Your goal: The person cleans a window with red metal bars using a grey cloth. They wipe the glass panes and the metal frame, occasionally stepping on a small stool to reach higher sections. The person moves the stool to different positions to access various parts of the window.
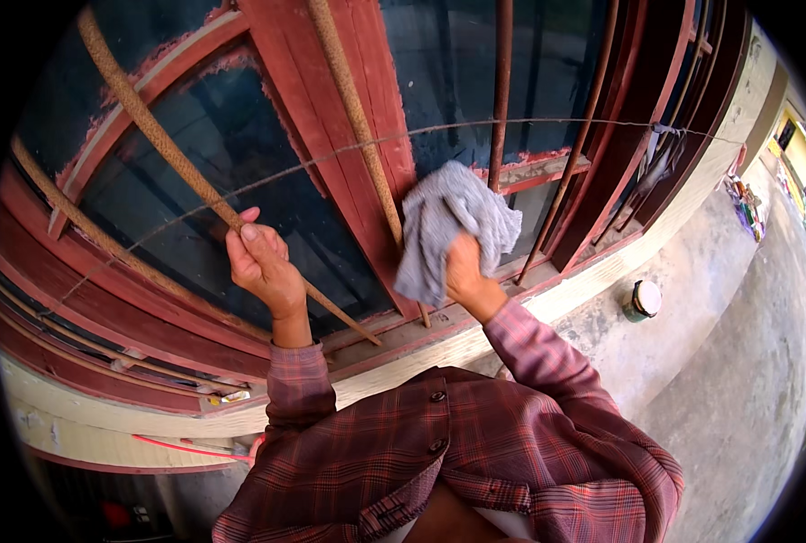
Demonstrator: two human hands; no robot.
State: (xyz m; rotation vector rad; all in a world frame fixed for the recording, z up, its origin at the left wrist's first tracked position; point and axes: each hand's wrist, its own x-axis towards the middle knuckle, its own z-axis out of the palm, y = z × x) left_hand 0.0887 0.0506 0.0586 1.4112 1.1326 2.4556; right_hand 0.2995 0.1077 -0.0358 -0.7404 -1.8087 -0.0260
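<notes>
if wiping, as appears, best pressed flat and turned often to a clean face: grey cloth [439, 224], bunched in right grip [467, 273], across the lower stretch of two window bars [502, 100]. left grip [265, 264]: narrow, pinching rusty bar [160, 138], useful as brace. hidden: much of right grip, under cloth. cut off: bars, at top. hard to tell: contact with pane [444, 68].
</notes>
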